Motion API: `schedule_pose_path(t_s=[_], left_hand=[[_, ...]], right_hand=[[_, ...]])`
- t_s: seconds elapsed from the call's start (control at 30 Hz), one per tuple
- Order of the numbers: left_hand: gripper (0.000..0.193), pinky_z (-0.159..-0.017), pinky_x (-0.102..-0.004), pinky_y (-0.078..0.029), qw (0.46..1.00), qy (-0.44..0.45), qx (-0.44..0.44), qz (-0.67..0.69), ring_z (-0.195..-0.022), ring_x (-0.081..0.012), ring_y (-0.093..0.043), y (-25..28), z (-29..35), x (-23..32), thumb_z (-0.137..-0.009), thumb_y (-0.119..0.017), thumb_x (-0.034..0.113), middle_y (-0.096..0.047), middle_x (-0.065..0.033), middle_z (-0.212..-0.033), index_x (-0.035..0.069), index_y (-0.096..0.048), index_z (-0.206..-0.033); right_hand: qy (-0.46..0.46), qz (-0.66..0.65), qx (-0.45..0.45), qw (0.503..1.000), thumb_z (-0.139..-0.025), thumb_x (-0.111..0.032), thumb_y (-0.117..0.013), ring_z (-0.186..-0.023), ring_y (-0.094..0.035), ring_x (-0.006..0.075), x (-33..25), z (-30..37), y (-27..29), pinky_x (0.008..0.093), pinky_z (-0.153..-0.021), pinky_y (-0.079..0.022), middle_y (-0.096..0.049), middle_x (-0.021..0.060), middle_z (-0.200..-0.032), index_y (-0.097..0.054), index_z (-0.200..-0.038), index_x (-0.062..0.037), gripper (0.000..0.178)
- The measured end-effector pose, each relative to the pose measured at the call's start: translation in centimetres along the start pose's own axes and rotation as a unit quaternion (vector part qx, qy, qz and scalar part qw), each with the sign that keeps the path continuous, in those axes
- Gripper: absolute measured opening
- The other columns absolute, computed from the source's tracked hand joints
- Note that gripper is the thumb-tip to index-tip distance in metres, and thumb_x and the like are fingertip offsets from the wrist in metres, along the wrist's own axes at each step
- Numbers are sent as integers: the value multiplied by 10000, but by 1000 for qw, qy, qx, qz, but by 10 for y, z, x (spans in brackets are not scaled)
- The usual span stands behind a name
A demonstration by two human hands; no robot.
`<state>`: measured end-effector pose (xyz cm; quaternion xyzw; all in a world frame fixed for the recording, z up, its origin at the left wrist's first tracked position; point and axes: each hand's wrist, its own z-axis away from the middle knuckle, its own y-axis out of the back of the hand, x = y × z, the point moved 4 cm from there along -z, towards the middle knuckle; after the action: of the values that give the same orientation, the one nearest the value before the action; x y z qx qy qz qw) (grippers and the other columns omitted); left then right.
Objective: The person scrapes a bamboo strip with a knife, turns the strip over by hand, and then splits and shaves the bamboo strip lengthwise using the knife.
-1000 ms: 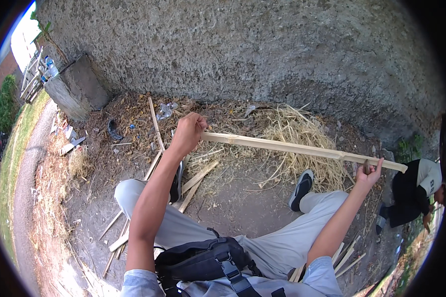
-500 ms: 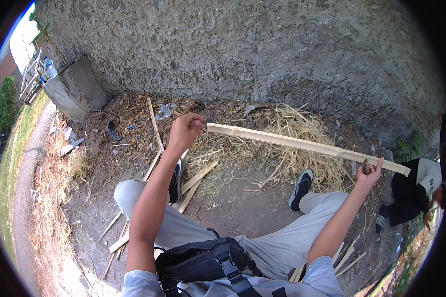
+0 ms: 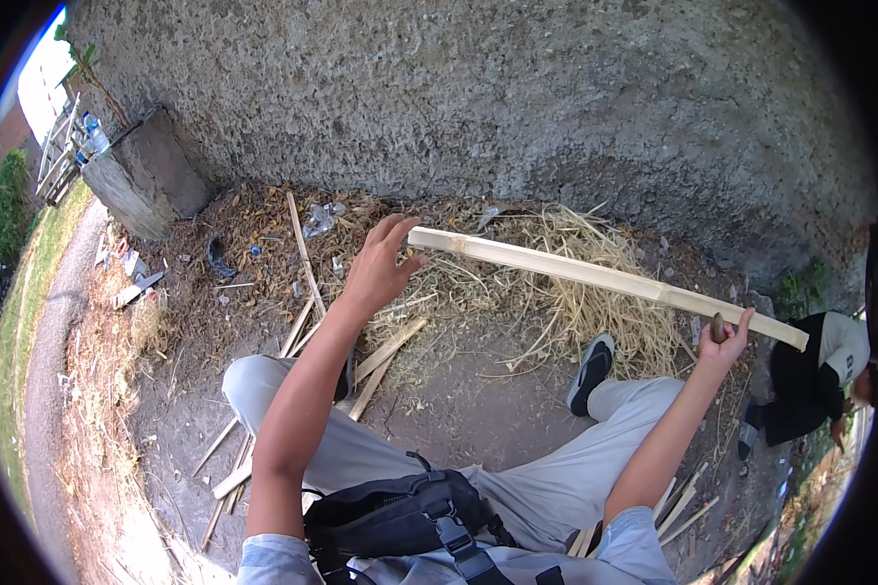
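Hold split bamboo strip [image 3: 566, 270] steady, gripped in fingers of right hand [image 3: 720, 350]; support left end with left hand [image 3: 372, 273], fingers parted, possibly touching.

The view comes from the left one of two wide fisheye cameras worn on the person's head, upright and unmirrored. It looks down and forward, with the black waist pack [image 3: 400, 512] close below toward six o'clock, the bare ground [image 3: 478, 380] farther off near the centre, and the rough wall [image 3: 478, 97] filling twelve o'clock. Both hands fall within its reach, the left [image 3: 376, 271] near the middle toward ten, the right [image 3: 720, 347] at three. The path [image 3: 57, 341] bends along the rim at nine.
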<state>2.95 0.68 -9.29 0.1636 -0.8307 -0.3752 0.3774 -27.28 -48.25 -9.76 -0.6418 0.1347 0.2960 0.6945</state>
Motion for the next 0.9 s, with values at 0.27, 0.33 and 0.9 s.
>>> schedule_pose_path(t_s=[0.27, 0.33, 0.9], left_hand=[[738, -1061, -465, -365, 995, -77, 26, -54, -1310, -351, -382, -3, -2, 10, -696, -806, 392, -447, -162, -1355, 97, -500, -1299], [733, -1049, -465, -374, 995, -71, 50, -52, -1292, -355, -398, 1, -3, 10, -690, -804, 408, -458, -168, -1330, 89, -513, -1282], [482, -1024, -466, -369, 980, -156, 117, -28, -1166, -311, -508, 5, -2, 18, -712, -799, 293, -570, -93, -1180, 101, -606, -1109]], right_hand=[[-18, -40, -9, 999, -791, -298, -791, -407, -355, 14, 10, -3, -2, 188, -521, -408, -390, -97, -532, -588, -909, -129, 290], [-16, -36, -10, 999, -796, -284, -787, -404, -355, 10, 11, 0, -4, 176, -466, -381, -388, -98, -533, -586, -888, -134, 268], [-60, -72, 1, 996, -790, -242, -792, -399, -364, 9, 16, -9, -2, 144, -424, -368, -442, -89, -552, -557, -765, -142, 256]])
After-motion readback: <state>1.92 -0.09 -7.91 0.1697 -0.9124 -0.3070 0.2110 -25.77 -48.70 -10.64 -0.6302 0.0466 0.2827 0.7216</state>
